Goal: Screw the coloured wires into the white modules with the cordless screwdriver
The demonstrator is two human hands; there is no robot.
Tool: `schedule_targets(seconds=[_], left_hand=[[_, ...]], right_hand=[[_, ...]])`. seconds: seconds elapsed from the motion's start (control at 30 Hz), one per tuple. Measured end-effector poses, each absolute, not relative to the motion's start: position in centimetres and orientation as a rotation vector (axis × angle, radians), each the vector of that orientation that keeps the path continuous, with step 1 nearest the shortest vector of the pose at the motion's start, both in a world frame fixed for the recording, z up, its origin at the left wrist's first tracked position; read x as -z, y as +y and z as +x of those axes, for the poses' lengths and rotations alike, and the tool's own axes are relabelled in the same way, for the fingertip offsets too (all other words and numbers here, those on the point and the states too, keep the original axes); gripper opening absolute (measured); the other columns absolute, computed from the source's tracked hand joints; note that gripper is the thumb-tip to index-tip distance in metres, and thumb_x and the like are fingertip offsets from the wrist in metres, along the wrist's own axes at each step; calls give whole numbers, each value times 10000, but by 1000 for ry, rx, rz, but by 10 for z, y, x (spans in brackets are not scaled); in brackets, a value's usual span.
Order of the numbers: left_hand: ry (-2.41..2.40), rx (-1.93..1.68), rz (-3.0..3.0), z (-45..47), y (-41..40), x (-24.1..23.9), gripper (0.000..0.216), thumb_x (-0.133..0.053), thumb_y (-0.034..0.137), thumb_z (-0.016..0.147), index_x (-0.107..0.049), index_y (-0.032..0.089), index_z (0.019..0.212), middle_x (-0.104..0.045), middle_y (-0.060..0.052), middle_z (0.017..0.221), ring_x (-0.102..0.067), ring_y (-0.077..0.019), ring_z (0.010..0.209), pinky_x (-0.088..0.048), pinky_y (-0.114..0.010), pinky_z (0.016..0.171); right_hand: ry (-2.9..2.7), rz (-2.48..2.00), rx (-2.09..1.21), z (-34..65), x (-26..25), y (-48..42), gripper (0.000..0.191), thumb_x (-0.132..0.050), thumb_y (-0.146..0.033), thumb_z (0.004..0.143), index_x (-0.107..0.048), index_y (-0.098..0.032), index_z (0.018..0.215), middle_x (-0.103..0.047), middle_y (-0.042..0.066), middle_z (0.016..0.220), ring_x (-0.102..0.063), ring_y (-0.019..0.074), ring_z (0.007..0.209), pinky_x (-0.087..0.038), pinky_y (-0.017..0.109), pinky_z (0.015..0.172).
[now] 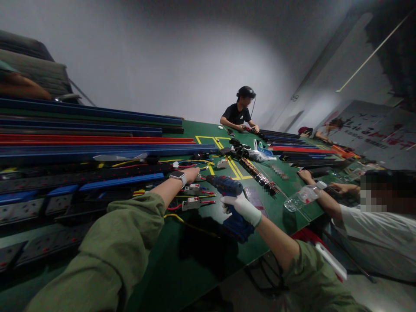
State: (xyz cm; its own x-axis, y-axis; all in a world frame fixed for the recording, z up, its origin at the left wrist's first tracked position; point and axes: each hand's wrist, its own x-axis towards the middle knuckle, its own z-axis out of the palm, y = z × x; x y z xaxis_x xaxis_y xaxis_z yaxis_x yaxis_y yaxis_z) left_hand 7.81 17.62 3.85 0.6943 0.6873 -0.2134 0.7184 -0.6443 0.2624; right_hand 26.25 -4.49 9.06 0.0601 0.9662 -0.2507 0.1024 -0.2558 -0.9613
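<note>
My right hand point(243, 207), in a white glove, is wrapped round the grip of a blue cordless drill point(227, 185). The drill points left, its front end close to my left hand point(192, 174). My left hand is bare, with a watch point(178, 176) on the wrist. Its fingers look curled together near the drill's tip; what they hold is hidden. Just below lie small white switch modules point(191, 203) with red, yellow and blue wires. Another white module point(222, 163) rests beyond the drill.
Black power strips point(35, 207) and long blue and red rails point(97, 141) cover the left side. A row of metal parts point(260, 175), a plastic bottle point(303, 197) and a dark flat object point(255, 199) lie to the right. Co-workers sit opposite point(238, 113) and at right point(377, 229).
</note>
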Motion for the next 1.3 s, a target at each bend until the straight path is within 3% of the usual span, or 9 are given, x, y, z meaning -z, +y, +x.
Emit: schedule_targets(seconds=[0.53, 0.77, 1.07, 1.2, 1.3], left_hand=[[1108, 162, 2585, 78, 177, -37, 560, -700, 51, 773, -531, 116, 1303, -696, -210, 1253, -688, -286, 1143, -527, -274, 887], [1116, 147, 2578, 78, 178, -35, 465, -642, 87, 837, -542, 90, 1291, -690, -225, 1249, -687, -291, 1130, -529, -287, 879], [1112, 138, 2584, 80, 181, -30, 509, -707, 102, 804, -547, 103, 1288, -685, -220, 1261, -677, -283, 1147, -519, -272, 899], [1107, 135, 2586, 79, 181, -30, 517, -712, 93, 798, -552, 110, 1289, -696, -213, 1242, -687, -286, 1131, -526, -272, 884], [1097, 136, 2584, 78, 182, -30, 488, -677, 82, 819, -551, 114, 1290, -716, -198, 1200, -703, -279, 1092, -532, -274, 855]], right_hand=[[-1152, -1501, -1338, 263, -91, -44, 183, -733, -266, 727, -573, -186, 688, -589, -18, 563, -563, 125, 496, -482, 256, 501], [-1128, -1503, -1343, 263, -93, -45, 154, -725, -250, 743, -587, -183, 744, -594, -14, 577, -568, 128, 504, -476, 256, 498], [-1119, -1469, -1322, 261, -94, -44, 198, -754, -248, 717, -583, -189, 797, -540, -59, 543, -526, 115, 469, -461, 252, 483], [-1137, -1515, -1306, 259, -97, -47, 164, -735, -270, 746, -603, -174, 766, -616, -14, 583, -583, 127, 510, -475, 247, 508], [-1173, -1523, -1323, 258, -101, -49, 178, -724, -287, 764, -660, -146, 854, -729, 63, 777, -652, 137, 607, -499, 237, 547]])
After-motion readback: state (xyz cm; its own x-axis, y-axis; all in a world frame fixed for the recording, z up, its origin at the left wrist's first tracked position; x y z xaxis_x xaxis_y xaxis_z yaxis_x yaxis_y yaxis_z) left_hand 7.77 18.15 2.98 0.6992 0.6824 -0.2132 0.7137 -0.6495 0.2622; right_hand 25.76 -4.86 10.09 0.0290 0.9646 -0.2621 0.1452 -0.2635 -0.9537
